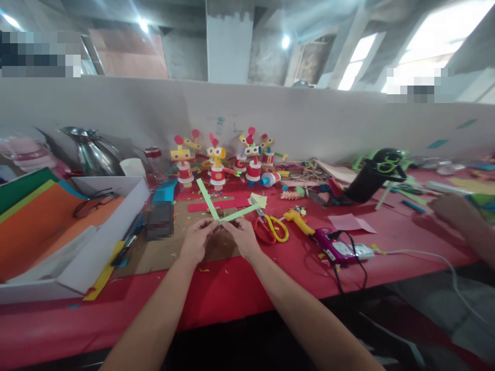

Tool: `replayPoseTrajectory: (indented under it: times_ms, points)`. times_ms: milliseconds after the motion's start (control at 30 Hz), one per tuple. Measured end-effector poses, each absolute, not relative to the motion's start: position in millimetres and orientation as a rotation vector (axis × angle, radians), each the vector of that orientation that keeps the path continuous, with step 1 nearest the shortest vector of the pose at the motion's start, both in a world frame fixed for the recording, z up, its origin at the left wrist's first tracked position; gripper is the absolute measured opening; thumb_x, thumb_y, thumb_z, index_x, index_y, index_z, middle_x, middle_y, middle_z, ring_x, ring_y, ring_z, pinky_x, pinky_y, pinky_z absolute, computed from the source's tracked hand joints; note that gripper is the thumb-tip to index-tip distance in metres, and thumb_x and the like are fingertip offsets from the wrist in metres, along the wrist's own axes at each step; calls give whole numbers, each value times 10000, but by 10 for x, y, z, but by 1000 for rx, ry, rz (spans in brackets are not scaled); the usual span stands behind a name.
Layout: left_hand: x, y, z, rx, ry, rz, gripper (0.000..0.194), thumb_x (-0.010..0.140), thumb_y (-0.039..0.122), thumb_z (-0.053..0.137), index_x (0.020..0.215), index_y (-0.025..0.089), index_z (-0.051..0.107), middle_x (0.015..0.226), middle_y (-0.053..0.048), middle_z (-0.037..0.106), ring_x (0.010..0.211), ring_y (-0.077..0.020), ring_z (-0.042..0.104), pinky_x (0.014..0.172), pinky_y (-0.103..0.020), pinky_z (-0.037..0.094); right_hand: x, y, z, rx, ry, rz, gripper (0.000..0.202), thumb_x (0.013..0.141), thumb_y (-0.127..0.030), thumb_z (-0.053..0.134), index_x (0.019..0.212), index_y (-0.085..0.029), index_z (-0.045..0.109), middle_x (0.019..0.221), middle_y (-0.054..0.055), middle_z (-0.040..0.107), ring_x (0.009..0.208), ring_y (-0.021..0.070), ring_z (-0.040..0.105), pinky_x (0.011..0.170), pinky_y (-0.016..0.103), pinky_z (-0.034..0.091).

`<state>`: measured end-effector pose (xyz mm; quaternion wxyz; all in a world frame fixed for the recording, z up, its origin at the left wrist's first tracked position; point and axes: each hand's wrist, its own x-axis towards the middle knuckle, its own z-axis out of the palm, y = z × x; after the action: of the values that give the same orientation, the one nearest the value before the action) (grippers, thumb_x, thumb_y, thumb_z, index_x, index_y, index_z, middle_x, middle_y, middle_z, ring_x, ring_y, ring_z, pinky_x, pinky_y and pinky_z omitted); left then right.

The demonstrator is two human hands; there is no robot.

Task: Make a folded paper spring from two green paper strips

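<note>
Between my two hands are light green paper strips (pixel 208 200) that form a V, their lower ends meeting at my fingertips. My left hand (pixel 200 238) pinches the strips at the bottom of the V from the left. From the right, my right hand (pixel 243 237) is closed on the same joint, its fingertips almost touching the left ones. Under them lies a brown cardboard sheet (pixel 154 257). A coiled paper piece (pixel 216 211) lies just behind the strips. Right of my right hand rest scissors (pixel 279 229) with red and yellow handles.
Several paper-cup robot figures (pixel 217 175) stand at the back. A white box (pixel 96 257) of coloured paper is left. On the right are a yellow glue gun (pixel 299 221), a purple power strip (pixel 336 250), a black holder (pixel 363 180) and another person's hand (pixel 448 211).
</note>
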<state>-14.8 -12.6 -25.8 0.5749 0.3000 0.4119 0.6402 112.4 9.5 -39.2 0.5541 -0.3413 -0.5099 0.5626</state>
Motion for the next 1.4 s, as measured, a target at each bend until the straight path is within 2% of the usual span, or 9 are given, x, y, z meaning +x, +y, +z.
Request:
replayPoseTrajectory:
  times_ms: [133, 300, 433, 767, 900, 1133, 1267, 1400]
  points:
    - [-146, -132, -253, 638, 922, 1475, 292, 462, 221, 859, 676, 125, 685, 685, -3, 676, 649, -92, 631, 676, -192, 499, 1118, 111, -425, -825, -1191, 1298, 196, 685, -334, 690, 762, -153, 688, 713, 15, 687, 661, 147, 603, 657, 260, 465]
    - [-134, -127, -285, 679, 896, 1454, 262, 510, 216, 843, 711, 141, 692, 722, -14, 694, 683, -100, 640, 712, -205, 497, 1110, 113, -449, -835, -1202, 1260, 204, 698, -318, 669, 811, -149, 689, 764, 31, 704, 693, 171, 622, 685, 282, 479]
    - [-129, -131, -300, 709, 933, 1434, 291, 501, 224, 842, 741, 131, 706, 708, -31, 696, 653, -97, 623, 664, -197, 472, 1109, 106, -447, -817, -1254, 1222, 180, 714, -305, 646, 812, -161, 690, 788, 25, 708, 718, 178, 632, 706, 283, 481]
    - [-151, -135, -319, 836, 1016, 1472, 303, 493, 312, 834, 672, 132, 669, 591, 5, 621, 557, -76, 539, 565, -190, 395, 1108, 60, -401, -765, -1309, 1219, 127, 709, -277, 647, 755, -162, 671, 730, 18, 689, 701, 176, 627, 706, 292, 485]
    - [-154, -115, -355, 859, 993, 1479, 336, 491, 348, 831, 677, 136, 648, 614, 6, 621, 568, -89, 550, 580, -205, 419, 1108, 28, -367, -742, -1308, 1165, 94, 681, -260, 677, 726, -186, 641, 702, 0, 661, 681, 163, 614, 684, 285, 489]
    - [-134, -126, -323, 818, 994, 1496, 357, 457, 351, 843, 605, 135, 600, 554, 5, 610, 516, -88, 544, 549, -204, 431, 1090, -11, -317, -743, -1249, 1296, 194, 697, -373, 686, 687, -182, 653, 650, 20, 658, 640, 175, 610, 677, 319, 504]
    - [-117, -137, -293, 801, 979, 1514, 334, 464, 325, 846, 636, 137, 630, 589, 6, 624, 552, -93, 571, 559, -199, 443, 1079, 11, -326, -735, -1171, 1441, 290, 692, -452, 671, 708, -163, 681, 661, 32, 679, 644, 187, 623, 671, 328, 500]
    - [-126, -127, -290, 791, 979, 1487, 328, 487, 289, 845, 718, 137, 669, 666, 4, 651, 603, -87, 594, 590, -185, 467, 1098, 55, -362, -784, -1155, 1368, 283, 684, -441, 686, 730, -162, 688, 668, 9, 672, 646, 167, 605, 664, 295, 473]
